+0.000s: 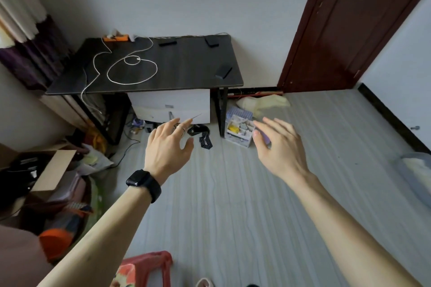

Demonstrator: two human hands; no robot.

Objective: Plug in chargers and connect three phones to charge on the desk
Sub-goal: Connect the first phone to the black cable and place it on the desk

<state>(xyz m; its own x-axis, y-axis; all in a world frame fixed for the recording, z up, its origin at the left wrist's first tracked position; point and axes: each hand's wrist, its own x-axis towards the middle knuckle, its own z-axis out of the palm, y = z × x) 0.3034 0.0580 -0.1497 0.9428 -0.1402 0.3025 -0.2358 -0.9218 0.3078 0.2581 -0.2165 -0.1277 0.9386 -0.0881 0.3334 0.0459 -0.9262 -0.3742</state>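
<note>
A black desk stands against the far wall. A white charging cable lies coiled on its left half and hangs over the front edge. An orange power strip sits at the back left corner. Three dark phones lie on the desk: one at the back middle, one at the back right, one near the right front corner. My left hand, with a black watch on the wrist, and my right hand are stretched out in front of me over the floor, well short of the desk, fingers spread, holding nothing.
A white box sits under the desk. A small plastic organizer stands on the floor by the desk's right leg. Cardboard boxes and clutter fill the left side. A dark brown door is at the right. A red stool is by my feet.
</note>
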